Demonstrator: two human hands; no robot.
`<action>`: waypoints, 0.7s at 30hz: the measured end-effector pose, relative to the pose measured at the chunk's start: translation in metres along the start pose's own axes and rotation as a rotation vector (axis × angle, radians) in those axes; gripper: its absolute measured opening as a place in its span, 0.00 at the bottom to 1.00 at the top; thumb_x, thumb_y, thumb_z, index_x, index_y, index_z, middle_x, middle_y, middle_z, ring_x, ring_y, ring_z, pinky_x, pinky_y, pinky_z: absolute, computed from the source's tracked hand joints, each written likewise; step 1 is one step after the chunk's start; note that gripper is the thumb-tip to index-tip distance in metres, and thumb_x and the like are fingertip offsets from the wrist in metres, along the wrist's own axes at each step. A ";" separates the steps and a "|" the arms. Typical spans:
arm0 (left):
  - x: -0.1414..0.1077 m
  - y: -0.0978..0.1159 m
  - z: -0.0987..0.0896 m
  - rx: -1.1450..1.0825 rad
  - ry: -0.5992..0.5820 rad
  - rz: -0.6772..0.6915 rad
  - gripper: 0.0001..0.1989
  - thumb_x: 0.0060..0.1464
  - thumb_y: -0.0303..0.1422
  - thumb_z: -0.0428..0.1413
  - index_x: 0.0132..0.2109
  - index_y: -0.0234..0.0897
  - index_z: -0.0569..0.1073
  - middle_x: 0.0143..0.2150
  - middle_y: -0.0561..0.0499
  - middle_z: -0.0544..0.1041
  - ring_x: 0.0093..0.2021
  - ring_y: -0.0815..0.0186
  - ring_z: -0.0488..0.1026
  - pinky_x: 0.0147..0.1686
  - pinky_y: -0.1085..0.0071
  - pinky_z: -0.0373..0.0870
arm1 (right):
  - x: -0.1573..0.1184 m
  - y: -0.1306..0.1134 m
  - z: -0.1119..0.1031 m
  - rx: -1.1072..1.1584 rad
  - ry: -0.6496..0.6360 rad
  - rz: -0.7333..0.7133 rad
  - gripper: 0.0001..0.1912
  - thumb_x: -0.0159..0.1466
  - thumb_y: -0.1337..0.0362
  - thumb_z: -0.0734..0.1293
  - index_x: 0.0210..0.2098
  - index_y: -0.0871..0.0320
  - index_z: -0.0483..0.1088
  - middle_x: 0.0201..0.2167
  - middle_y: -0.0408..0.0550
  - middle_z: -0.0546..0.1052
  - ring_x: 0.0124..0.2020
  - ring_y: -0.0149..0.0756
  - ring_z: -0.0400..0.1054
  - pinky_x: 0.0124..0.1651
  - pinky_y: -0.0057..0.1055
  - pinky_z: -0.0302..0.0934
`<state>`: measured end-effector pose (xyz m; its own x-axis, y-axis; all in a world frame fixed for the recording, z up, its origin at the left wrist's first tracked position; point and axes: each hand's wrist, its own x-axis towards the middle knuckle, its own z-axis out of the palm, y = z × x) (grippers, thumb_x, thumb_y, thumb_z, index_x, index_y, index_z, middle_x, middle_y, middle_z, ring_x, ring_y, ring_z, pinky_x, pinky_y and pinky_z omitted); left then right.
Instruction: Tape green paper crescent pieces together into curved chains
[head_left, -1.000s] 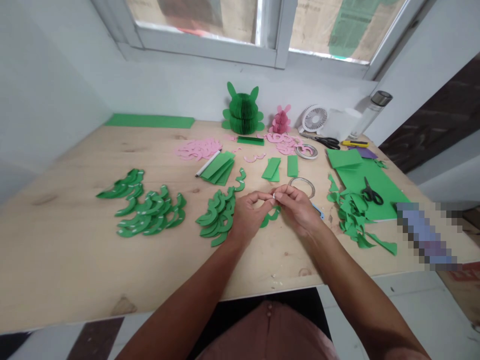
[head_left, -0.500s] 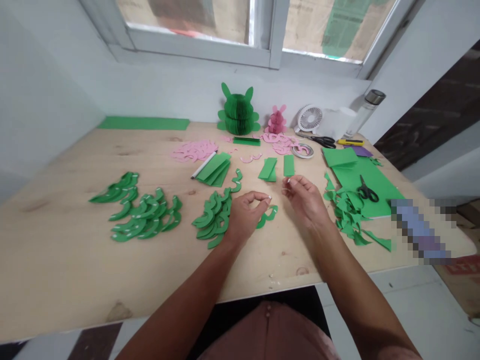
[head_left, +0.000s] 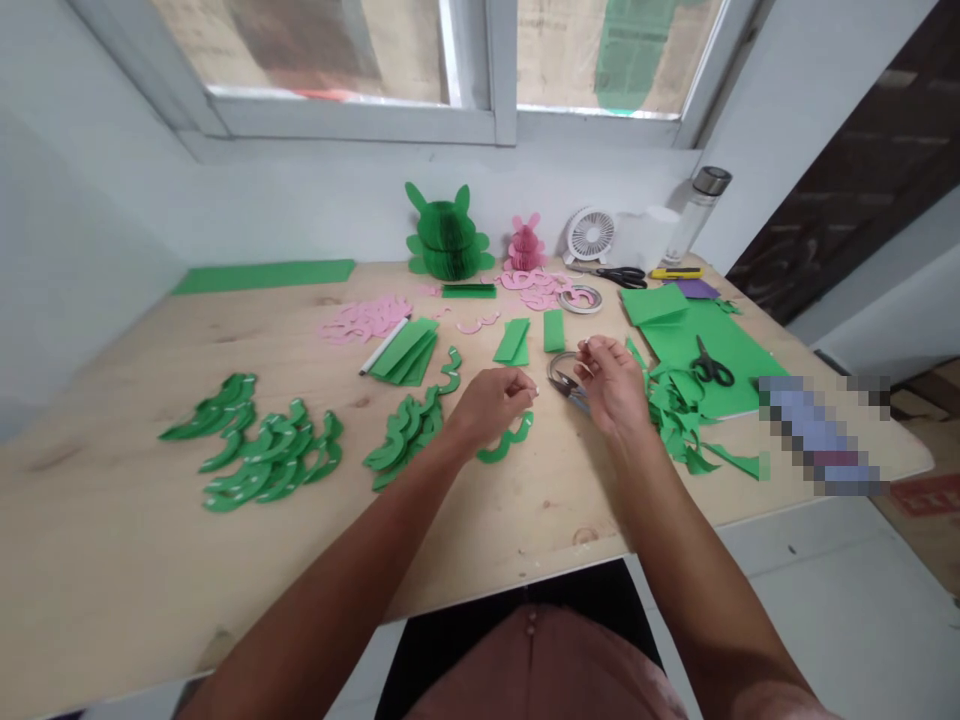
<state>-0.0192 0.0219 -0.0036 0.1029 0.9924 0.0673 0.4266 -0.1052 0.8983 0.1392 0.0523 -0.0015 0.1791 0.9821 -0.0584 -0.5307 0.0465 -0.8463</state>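
My left hand (head_left: 487,405) hovers over the table, thumb and forefinger pinched on a tiny white piece (head_left: 535,391). A wavy green paper strip (head_left: 510,440) with a white mark lies just below those fingers. My right hand (head_left: 611,380) is closed too, with a small white bit (head_left: 586,344) at its fingertips. Beside and partly behind it are a grey ring (head_left: 561,366) and a grey-blue tool (head_left: 570,390); whether the hand touches them I cannot tell. Left of my left hand lies a pile of scalloped green paper strips (head_left: 401,435).
More green strips (head_left: 274,455) with white marks lie at left. Folded green papers (head_left: 409,355), pink cut-outs (head_left: 367,318) and a tape roll (head_left: 580,298) are farther back. Green scraps (head_left: 679,400) and black scissors (head_left: 709,365) lie right. A honeycomb paper figure (head_left: 446,240) stands by the wall.
The view has shifted. My right hand has shifted slightly relative to the table, exposing the grey ring and grey-blue tool beside it. Both hands still pinch.
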 end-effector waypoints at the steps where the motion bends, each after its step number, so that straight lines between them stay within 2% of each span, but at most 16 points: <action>1: 0.007 -0.002 0.003 0.006 -0.044 -0.029 0.04 0.44 0.29 0.54 0.24 0.37 0.72 0.20 0.55 0.72 0.22 0.71 0.66 0.23 0.76 0.60 | 0.000 0.001 0.000 -0.008 0.010 -0.001 0.13 0.43 0.61 0.75 0.23 0.56 0.68 0.24 0.40 0.71 0.25 0.25 0.63 0.26 0.22 0.58; 3: 0.021 -0.005 0.009 0.009 -0.119 -0.085 0.04 0.44 0.27 0.52 0.25 0.36 0.72 0.21 0.55 0.73 0.22 0.71 0.67 0.23 0.77 0.59 | 0.001 0.004 0.000 -0.029 0.027 -0.001 0.12 0.44 0.60 0.74 0.23 0.56 0.68 0.24 0.40 0.72 0.25 0.25 0.63 0.26 0.22 0.58; 9: 0.046 -0.009 0.019 0.066 -0.198 -0.125 0.04 0.42 0.23 0.54 0.26 0.34 0.72 0.20 0.56 0.72 0.22 0.73 0.67 0.24 0.79 0.60 | 0.002 0.010 -0.001 -0.033 0.066 0.008 0.09 0.45 0.62 0.71 0.23 0.58 0.68 0.22 0.40 0.72 0.22 0.23 0.62 0.24 0.21 0.55; 16: 0.055 -0.004 0.022 0.116 -0.297 -0.253 0.04 0.46 0.24 0.54 0.26 0.33 0.71 0.17 0.57 0.69 0.15 0.76 0.61 0.17 0.80 0.55 | 0.004 0.013 -0.001 -0.037 0.102 0.028 0.07 0.45 0.64 0.70 0.22 0.58 0.69 0.20 0.39 0.72 0.20 0.22 0.63 0.23 0.20 0.55; 21: 0.058 0.003 0.023 0.142 -0.335 -0.326 0.06 0.48 0.25 0.55 0.24 0.32 0.71 0.16 0.55 0.69 0.15 0.77 0.62 0.16 0.80 0.53 | 0.004 0.014 -0.001 -0.041 0.105 0.050 0.07 0.45 0.65 0.70 0.23 0.59 0.68 0.19 0.39 0.72 0.19 0.22 0.61 0.21 0.20 0.55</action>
<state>0.0086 0.0775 -0.0071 0.2173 0.9026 -0.3716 0.6005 0.1765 0.7799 0.1333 0.0572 -0.0142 0.2402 0.9583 -0.1545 -0.5069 -0.0119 -0.8619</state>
